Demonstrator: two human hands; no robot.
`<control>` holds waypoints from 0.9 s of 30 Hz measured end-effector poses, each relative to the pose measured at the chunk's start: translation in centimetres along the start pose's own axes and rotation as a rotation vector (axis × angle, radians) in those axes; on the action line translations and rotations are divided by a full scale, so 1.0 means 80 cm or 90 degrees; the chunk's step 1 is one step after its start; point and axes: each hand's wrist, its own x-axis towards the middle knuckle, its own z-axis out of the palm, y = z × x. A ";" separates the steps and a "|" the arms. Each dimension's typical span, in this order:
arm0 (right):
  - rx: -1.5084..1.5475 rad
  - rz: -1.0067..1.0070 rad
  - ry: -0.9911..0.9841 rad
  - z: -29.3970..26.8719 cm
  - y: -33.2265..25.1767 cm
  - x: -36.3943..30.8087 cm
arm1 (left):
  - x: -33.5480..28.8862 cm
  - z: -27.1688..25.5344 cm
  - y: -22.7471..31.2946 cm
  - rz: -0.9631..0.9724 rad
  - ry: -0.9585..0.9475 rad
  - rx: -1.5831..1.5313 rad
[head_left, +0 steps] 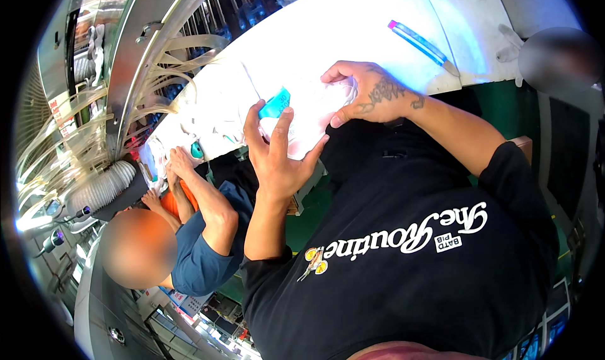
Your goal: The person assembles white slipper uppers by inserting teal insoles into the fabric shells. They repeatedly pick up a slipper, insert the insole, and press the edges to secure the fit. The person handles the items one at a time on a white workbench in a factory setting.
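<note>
My left hand (277, 149) has its fingers spread over a thin, pale cloth-like piece (301, 130) on the white table. The tips of two of its fingers touch a small bright blue piece (275, 103) with dark markings; whether they grip it is unclear. My right hand (372, 95), tattooed on the back, curls thumb and forefinger round a bunched white part (343, 94) of what seems to be the same pale material. Strong light washes out its outline.
A slim blue tool with a pink end (423, 45) lies on the white table (353, 26), beyond my right hand. At left, co-workers' hands (179, 161) work along the same table beside a small green item (196, 150). Pale tubes (170, 63) and machinery stand behind them.
</note>
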 end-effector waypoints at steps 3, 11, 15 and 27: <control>-0.002 -0.020 0.035 0.010 0.001 -0.002 | -0.004 0.003 0.001 0.003 0.014 -0.007; 0.087 -0.049 0.064 0.029 0.025 -0.003 | 0.003 -0.002 0.001 0.080 0.030 0.001; 0.018 -0.077 0.065 0.023 0.024 0.001 | 0.004 -0.001 0.003 0.090 0.021 0.004; -0.061 -0.062 0.171 0.056 0.004 -0.031 | 0.023 -0.009 0.021 0.092 -0.012 0.030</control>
